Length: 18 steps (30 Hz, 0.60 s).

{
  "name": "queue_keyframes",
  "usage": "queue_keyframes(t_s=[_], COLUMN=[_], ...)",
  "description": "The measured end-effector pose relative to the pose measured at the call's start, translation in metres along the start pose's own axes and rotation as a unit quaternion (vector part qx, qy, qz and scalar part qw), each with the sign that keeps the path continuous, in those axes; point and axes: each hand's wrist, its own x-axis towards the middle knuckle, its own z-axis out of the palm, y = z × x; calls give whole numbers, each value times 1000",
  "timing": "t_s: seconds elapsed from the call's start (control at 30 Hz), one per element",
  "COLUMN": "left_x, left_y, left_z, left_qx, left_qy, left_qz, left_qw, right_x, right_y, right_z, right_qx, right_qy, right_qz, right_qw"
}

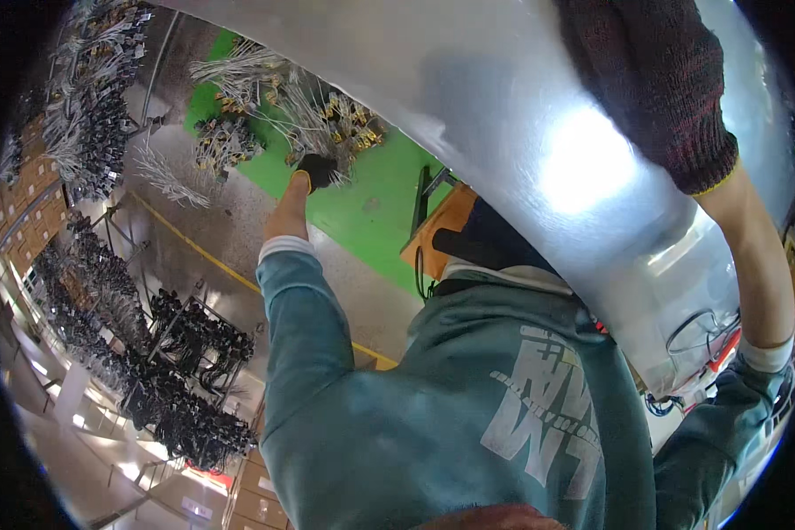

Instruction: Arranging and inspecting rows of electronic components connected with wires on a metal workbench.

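Note:
My left hand (317,171), in a dark knit glove with a yellow cuff edge, reaches out to the left over a green surface. It looks closed around pale strands at the near end of a bundle of white cables (341,168). Its separate fingers are too small to make out. More white cables with yellow ends (309,106) lie heaped just beyond it. My right hand (658,88), in a matching dark glove, is over a shiny metal tabletop (495,115) at the upper right. The picture's top edge cuts off its fingers, so its grip is hidden.
Beside the heap are a dark clump of cables (223,144) and a loose white bundle (170,179). Racks hung with black cables (181,397) stand at the left, near stacked brown boxes (31,199). A yellow floor line (194,247) runs between. A thin black cord (691,331) lies at the right.

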Motion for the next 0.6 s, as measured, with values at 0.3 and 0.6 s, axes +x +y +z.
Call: queue_keyframes(t_s=[0.3,0.6], left_x=[-101,-152], left_y=[1,58], left_z=[59,-62], left_qx=[32,-678], left_qy=[33,-44], left_qz=[-13,-168], left_qw=[999,714], right_x=[-1,-22], right_y=[-2,6], right_z=[-12,-18], right_qx=[53,-3], right_qy=[68,52], right_qz=[-9,22], right_qw=[996,998])
